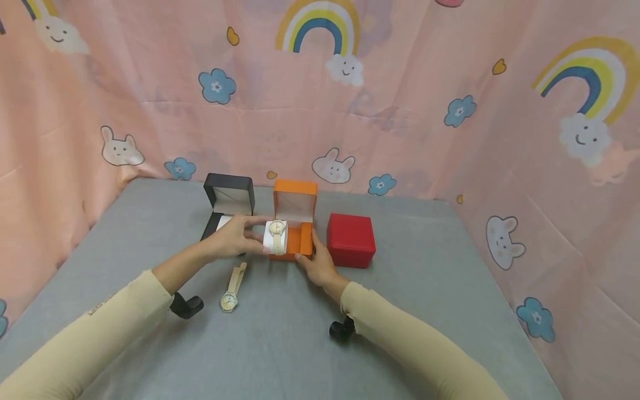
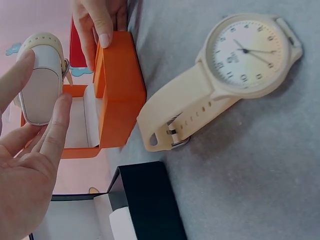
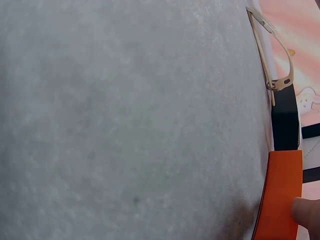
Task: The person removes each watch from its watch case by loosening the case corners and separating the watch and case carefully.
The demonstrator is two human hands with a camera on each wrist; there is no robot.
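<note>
In the head view my left hand (image 1: 232, 239) pinches a white watch cushion (image 1: 268, 238) with a cream wristwatch (image 1: 276, 229) strapped round it. It holds them at the front left of an open orange watch box (image 1: 295, 186). The left wrist view shows the cushion's pale end (image 2: 41, 95) between thumb and fingers. My right hand (image 1: 321, 269) grips the box's right side, thumb at the front and fingers along the side. A second cream watch (image 1: 229, 301), its strap buckled in a loop, lies on the grey table nearer me.
An open black watch box (image 1: 229, 182) with a white cushion inside stands left of the orange one, partly behind my left hand. A closed red box (image 1: 351, 240) stands to the right. A pink printed curtain (image 1: 410, 139) hangs behind the grey table (image 1: 425, 289).
</note>
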